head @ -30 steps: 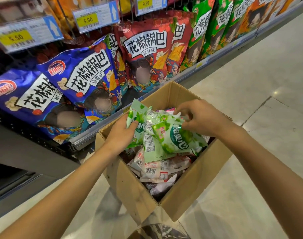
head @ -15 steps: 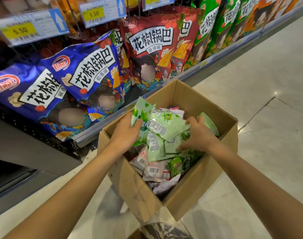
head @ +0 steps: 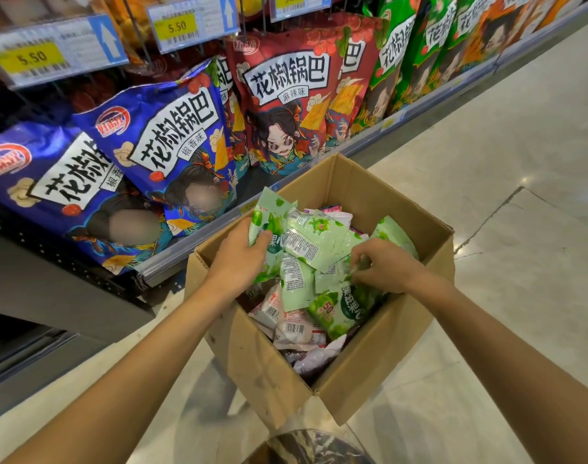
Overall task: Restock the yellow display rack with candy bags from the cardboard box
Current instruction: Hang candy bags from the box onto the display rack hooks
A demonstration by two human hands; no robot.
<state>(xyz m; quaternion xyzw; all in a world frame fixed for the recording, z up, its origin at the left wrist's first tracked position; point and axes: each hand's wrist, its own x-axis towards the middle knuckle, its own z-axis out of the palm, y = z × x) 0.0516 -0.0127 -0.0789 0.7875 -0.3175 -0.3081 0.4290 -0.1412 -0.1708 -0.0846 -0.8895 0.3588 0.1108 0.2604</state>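
Green candy bags (head: 314, 244) lie heaped in the open cardboard box (head: 352, 373), over white bags (head: 296, 329) toward its near corner. The left hand (head: 239, 259) grips a bunch of them upright at the box's left edge; the right hand (head: 384, 266), fingers curled, pinches another near the right edge. Blue snack bags (head: 158, 142) fill the shelf (head: 359, 147) behind

shelf (head: 185, 257) | snack bags (head: 158, 145) leaning in a row | floor (head: 486, 162) | pale tiles

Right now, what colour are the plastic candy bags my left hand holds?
The plastic candy bags are light green; head view.
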